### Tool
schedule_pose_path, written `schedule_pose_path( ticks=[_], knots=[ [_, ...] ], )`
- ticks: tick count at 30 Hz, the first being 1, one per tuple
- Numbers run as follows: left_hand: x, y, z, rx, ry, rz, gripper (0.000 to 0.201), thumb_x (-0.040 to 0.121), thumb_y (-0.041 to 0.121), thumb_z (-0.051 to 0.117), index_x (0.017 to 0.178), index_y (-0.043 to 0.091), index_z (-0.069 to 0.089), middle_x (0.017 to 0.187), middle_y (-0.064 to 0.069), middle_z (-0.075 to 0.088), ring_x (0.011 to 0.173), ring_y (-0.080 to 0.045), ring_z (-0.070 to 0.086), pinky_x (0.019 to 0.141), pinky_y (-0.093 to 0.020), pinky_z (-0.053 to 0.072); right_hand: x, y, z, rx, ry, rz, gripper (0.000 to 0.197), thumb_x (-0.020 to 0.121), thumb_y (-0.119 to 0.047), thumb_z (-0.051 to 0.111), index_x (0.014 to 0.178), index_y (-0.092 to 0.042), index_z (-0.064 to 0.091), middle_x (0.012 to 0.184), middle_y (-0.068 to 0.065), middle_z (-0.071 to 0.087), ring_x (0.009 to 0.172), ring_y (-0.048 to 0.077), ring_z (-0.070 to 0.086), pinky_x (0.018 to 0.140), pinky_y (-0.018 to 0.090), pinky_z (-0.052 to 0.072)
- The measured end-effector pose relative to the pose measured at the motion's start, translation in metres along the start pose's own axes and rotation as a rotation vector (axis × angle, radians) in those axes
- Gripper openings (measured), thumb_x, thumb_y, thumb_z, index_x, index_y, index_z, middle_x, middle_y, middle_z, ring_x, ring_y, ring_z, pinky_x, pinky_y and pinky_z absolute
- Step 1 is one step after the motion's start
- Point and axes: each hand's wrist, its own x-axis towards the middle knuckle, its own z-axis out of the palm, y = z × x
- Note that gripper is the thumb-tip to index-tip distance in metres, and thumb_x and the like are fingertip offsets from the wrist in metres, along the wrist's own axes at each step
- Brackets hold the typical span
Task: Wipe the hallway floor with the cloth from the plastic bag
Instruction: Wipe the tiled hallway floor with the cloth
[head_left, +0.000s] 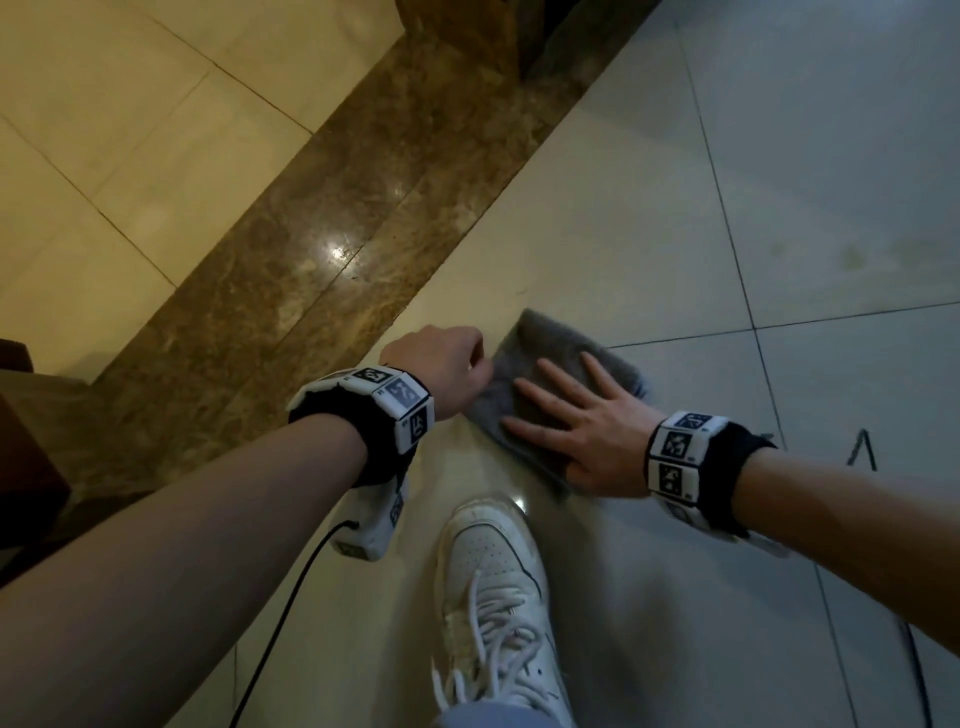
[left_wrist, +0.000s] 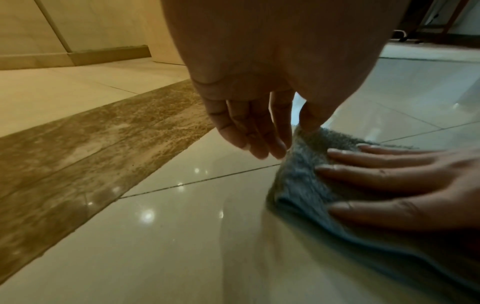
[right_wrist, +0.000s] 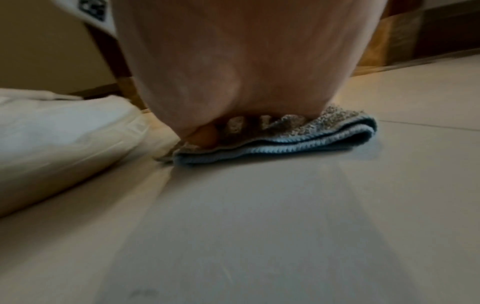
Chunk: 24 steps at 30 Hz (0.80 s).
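Cloth: we see the grey cloth (head_left: 556, 395) lying folded on the pale floor tiles (head_left: 649, 218), just beside the brown marbled strip (head_left: 322, 218) and ahead of a white sneaker (head_left: 493, 577).
Right hand: our right hand (head_left: 587, 431) lies flat on top of the cloth, fingers (head_left: 558, 371) straight and spread, pressing it to the floor; nothing is gripped.
Left hand: our left hand (head_left: 447, 364) sits at the cloth's left edge. In the left wrist view its fingers (left_wrist: 257, 131) hang loosely bent, tips just beside the cloth's edge, and the thumb touches the raised fold; we cannot tell whether it pinches the cloth.
Head view only: the wrist bands with black-and-white markers (head_left: 395, 395), a black cable (head_left: 291, 597) across the floor, dark grout lines.
Left wrist view only: the fold standing up slightly under the thumb, and light glints on the glossy tile.
Right wrist view only: the cloth (right_wrist: 285, 142) from floor level, two layers with a stitched blue-grey hem, nubby pile on top; the palm covers most of it, and the sneaker (right_wrist: 59, 144) is blurred at left.
Textures: polished tile, veined stone strip, fluffy terry cloth.
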Motion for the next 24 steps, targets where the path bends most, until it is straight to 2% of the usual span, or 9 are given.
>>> schedule_pose_path(
  ticks=[2,3,7,11,13,17,20,22,24],
  knots=[
    [0.001,0.001,-0.002,0.016,0.010,-0.002,0.027,0.093,0.048,0.045,0.098,0.026,0.060,0.095,0.000,0.067,0.084,-0.026,0.062,0.074,-0.036,0.053,0.002,0.013,-0.002,-0.025,0.002,-0.069,0.078,0.092,-0.053,0.037,0.150,-0.048,-0.015,0.159,-0.004,-0.026,0.146,0.029,-0.024,0.115,0.061,-0.012],
    [0.001,0.001,-0.003,0.033,0.014,-0.006,0.028,0.094,0.048,0.045,0.098,0.025,0.060,0.095,-0.001,0.067,0.085,-0.027,0.063,0.073,-0.035,0.053,0.006,0.024,-0.006,-0.025,0.004,-0.056,0.079,0.091,-0.055,0.038,0.150,-0.050,-0.014,0.159,-0.007,-0.025,0.147,0.026,-0.023,0.117,0.059,-0.011],
    [0.001,-0.005,-0.008,0.081,0.028,-0.018,0.030,0.095,0.046,0.043,0.098,0.021,0.059,0.093,-0.003,0.066,0.082,-0.026,0.062,0.066,-0.031,0.050,0.029,0.067,-0.034,0.180,0.073,0.248,0.080,0.090,-0.054,0.046,0.151,-0.050,-0.006,0.164,-0.005,-0.013,0.150,0.026,-0.014,0.118,0.060,0.000],
    [0.002,-0.012,-0.011,0.107,0.024,-0.017,0.032,0.096,0.046,0.041,0.098,0.020,0.059,0.092,-0.002,0.066,0.081,-0.025,0.061,0.065,-0.031,0.049,0.049,0.063,-0.045,0.270,0.028,0.388,0.078,0.094,-0.050,0.042,0.152,-0.047,-0.009,0.163,-0.003,-0.020,0.148,0.030,-0.021,0.115,0.065,-0.007],
    [0.002,-0.019,-0.013,0.116,0.026,-0.019,0.032,0.096,0.047,0.040,0.099,0.020,0.059,0.093,-0.003,0.066,0.082,-0.026,0.062,0.067,-0.033,0.051,0.049,0.048,-0.043,0.202,0.025,0.327,0.076,0.094,-0.048,0.038,0.152,-0.045,-0.012,0.162,-0.001,-0.021,0.147,0.032,-0.023,0.114,0.066,-0.007],
    [0.003,-0.024,-0.017,0.109,0.051,-0.023,0.034,0.096,0.047,0.040,0.098,0.020,0.060,0.091,-0.002,0.067,0.080,-0.026,0.062,0.068,-0.034,0.052,0.044,0.002,-0.034,0.034,-0.044,0.047,0.077,0.095,-0.046,0.038,0.151,-0.045,-0.014,0.161,0.001,-0.024,0.145,0.033,-0.026,0.114,0.067,-0.007],
    [0.003,-0.023,-0.016,0.116,0.055,-0.023,0.033,0.096,0.048,0.040,0.097,0.021,0.060,0.089,-0.001,0.067,0.080,-0.025,0.062,0.066,-0.033,0.050,0.048,0.001,-0.034,-0.041,-0.082,-0.107,0.078,0.094,-0.049,0.042,0.151,-0.048,-0.012,0.161,-0.003,-0.023,0.147,0.029,-0.023,0.116,0.064,-0.007],
    [0.002,-0.025,-0.013,0.119,0.048,-0.041,0.033,0.095,0.048,0.041,0.098,0.021,0.060,0.090,-0.002,0.066,0.082,-0.026,0.062,0.068,-0.033,0.050,0.052,0.024,-0.039,-0.032,-0.034,-0.081,0.080,0.093,-0.055,0.044,0.151,-0.049,-0.009,0.162,-0.006,-0.018,0.149,0.027,-0.018,0.118,0.059,-0.004],
    [0.001,-0.030,-0.011,0.122,0.037,-0.064,0.032,0.095,0.048,0.041,0.099,0.023,0.061,0.093,-0.002,0.067,0.083,-0.026,0.063,0.070,-0.033,0.052,0.053,0.053,-0.047,0.128,0.034,0.127,0.080,0.092,-0.056,0.047,0.151,-0.049,-0.006,0.163,-0.006,-0.015,0.150,0.027,-0.015,0.118,0.059,-0.002]
  ],
)
